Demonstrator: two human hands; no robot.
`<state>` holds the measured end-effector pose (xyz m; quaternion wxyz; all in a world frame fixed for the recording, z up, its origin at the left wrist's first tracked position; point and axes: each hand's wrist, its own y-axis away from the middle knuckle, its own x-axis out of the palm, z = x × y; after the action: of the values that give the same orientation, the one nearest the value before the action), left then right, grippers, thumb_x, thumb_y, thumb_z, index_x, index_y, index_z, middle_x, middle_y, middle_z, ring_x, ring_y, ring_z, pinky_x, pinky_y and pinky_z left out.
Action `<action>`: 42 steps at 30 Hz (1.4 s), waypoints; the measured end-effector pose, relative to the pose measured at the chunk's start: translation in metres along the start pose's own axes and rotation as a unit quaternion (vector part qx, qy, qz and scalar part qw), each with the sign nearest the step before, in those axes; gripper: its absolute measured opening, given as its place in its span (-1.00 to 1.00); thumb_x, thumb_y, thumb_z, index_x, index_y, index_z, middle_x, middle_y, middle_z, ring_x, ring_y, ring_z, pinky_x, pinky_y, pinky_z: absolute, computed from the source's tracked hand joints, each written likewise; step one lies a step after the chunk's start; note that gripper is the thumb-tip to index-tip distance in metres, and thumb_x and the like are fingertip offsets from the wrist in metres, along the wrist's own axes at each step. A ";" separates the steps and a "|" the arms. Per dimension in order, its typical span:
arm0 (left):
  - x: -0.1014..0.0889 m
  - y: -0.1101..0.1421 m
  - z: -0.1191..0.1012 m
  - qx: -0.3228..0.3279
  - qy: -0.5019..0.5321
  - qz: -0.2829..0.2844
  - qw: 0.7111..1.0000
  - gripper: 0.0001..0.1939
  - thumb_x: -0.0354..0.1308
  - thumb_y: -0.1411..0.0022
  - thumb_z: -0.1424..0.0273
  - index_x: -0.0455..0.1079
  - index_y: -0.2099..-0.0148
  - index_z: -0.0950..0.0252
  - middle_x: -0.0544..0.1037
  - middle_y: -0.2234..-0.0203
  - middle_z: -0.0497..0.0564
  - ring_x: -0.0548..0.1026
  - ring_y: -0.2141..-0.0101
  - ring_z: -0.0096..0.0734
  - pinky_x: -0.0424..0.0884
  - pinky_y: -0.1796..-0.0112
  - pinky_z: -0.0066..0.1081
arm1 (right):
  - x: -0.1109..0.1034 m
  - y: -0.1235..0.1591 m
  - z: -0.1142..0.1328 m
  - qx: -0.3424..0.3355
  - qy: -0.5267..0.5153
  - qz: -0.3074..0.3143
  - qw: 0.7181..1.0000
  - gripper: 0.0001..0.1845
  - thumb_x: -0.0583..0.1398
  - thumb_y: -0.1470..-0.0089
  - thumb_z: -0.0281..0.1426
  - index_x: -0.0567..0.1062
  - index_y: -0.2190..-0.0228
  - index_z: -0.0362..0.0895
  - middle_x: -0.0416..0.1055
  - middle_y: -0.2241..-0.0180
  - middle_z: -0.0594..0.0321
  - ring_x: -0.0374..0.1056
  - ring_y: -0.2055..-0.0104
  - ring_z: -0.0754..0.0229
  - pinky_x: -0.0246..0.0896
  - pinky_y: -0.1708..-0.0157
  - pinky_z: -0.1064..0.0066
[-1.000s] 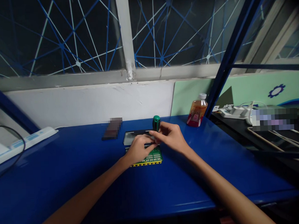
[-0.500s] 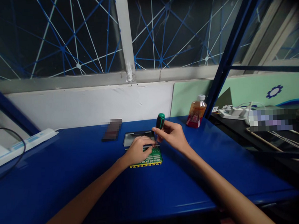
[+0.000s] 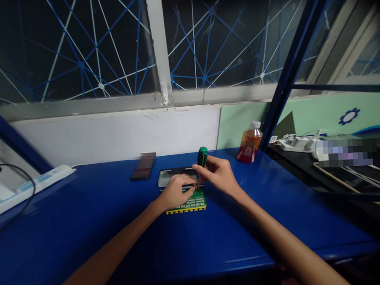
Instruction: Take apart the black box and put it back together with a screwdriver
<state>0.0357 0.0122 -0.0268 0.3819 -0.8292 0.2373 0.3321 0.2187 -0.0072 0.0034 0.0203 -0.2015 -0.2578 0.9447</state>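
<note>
A green circuit board with a yellow strip of terminals along its near edge lies on the blue table. Behind it sits a dark, shallow open case or cover. My right hand grips a screwdriver by its green-and-black handle. The shaft points down, nearly upright, to the far right part of the board. My left hand rests over the board's left side, thumb and fingers drawn together by the screwdriver tip. Those fingers hide whatever they pinch and where the tip meets the board.
Left of the case lies a dark flat object, partly blurred out. A bottle of reddish drink stands at the back right. A white power strip with a black cable is at the left. Chargers and cables lie on a dark surface at right.
The screwdriver handle has shifted slightly left and down, and my right hand's fingers have moved a little with it. My left hand stays in place on the board.
</note>
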 end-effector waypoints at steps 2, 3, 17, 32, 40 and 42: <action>0.000 0.000 0.000 0.001 0.000 0.002 1.000 -0.77 0.10 -0.14 0.57 0.53 0.21 0.28 0.62 0.27 0.01 0.54 0.21 -0.30 0.41 0.09 -0.29 | -0.001 0.000 0.001 0.001 0.005 0.007 1.000 -0.64 0.22 -0.05 -0.10 0.40 0.54 -0.12 0.39 0.64 0.28 0.28 0.57 0.25 0.14 0.53 0.37; 0.000 0.000 0.000 0.001 0.000 0.004 1.000 -0.78 0.10 -0.14 0.57 0.52 0.21 0.28 0.62 0.27 0.01 0.54 0.21 -0.30 0.41 0.09 -0.29 | -0.001 0.000 0.002 0.001 0.007 0.010 1.000 -0.64 0.22 -0.06 -0.10 0.40 0.55 -0.13 0.39 0.64 0.28 0.28 0.57 0.25 0.14 0.54 0.37; 0.003 -0.001 -0.003 -0.040 0.040 -0.018 0.998 -0.91 0.19 -0.16 0.48 0.53 0.30 0.29 0.60 0.37 0.01 0.53 0.28 -0.32 0.45 0.18 -0.30 | -0.007 -0.001 0.007 0.002 -0.068 -0.014 0.998 -0.66 0.23 -0.06 -0.13 0.41 0.53 -0.13 0.41 0.64 0.29 0.34 0.59 0.25 0.21 0.52 0.37; -0.003 -0.024 -0.015 -0.081 -0.062 -0.054 0.993 -0.87 0.20 -0.15 0.46 0.58 0.33 0.21 0.64 0.39 -0.03 0.55 0.30 -0.26 0.44 0.20 -0.27 | -0.039 -0.014 -0.005 -0.053 0.093 -0.216 0.971 -0.63 0.21 -0.07 -0.13 0.32 0.60 -0.09 0.35 0.68 0.30 0.27 0.61 0.26 0.18 0.53 0.38; 0.030 -0.048 -0.029 -0.029 -0.132 -0.003 0.991 -0.93 0.27 -0.15 0.37 0.58 0.34 0.22 0.59 0.26 0.04 0.46 0.13 -0.13 0.35 0.10 -0.16 | -0.039 -0.012 -0.012 -0.132 0.245 -0.204 0.939 -0.71 0.15 -0.13 -0.21 0.35 0.55 -0.09 0.36 0.57 0.25 0.23 0.55 0.25 0.09 0.51 0.40; 0.032 -0.048 -0.028 -0.039 -0.126 -0.006 0.991 -0.91 0.25 -0.18 0.36 0.58 0.32 0.21 0.59 0.24 0.05 0.45 0.12 -0.13 0.36 0.09 -0.15 | -0.037 -0.011 -0.014 -0.135 0.252 -0.192 0.939 -0.76 0.15 -0.13 -0.24 0.39 0.50 -0.10 0.38 0.55 0.24 0.24 0.55 0.25 0.08 0.51 0.39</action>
<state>0.0985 0.0145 -0.0133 0.3780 -0.7963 0.1691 0.4410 0.2576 0.0037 0.0118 0.2378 -0.3803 -0.4027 0.7979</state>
